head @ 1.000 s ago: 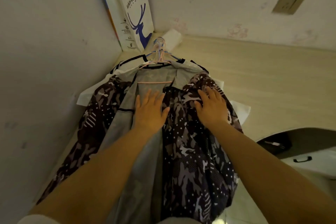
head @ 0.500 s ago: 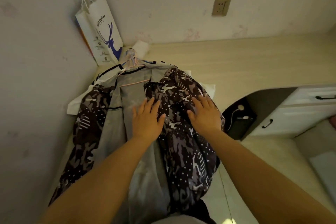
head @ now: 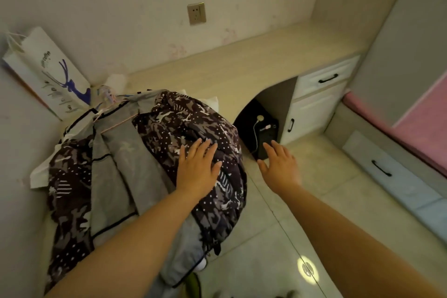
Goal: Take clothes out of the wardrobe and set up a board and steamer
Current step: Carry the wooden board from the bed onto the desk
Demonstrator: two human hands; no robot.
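So your clothes [head: 169,152] are piled on the desk [head: 254,68], left hand [head: 197,167] flat, right hand [head: 280,167] free, fingers spread. Board's next, probably; none visible.

The pale wooden desk [head: 254,65] bears a heap of clothes [head: 135,164] and a paper bag [head: 46,68].

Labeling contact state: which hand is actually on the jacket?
The left hand, flat on the patterned jacket. The right hand hangs open over the floor, touching nothing.
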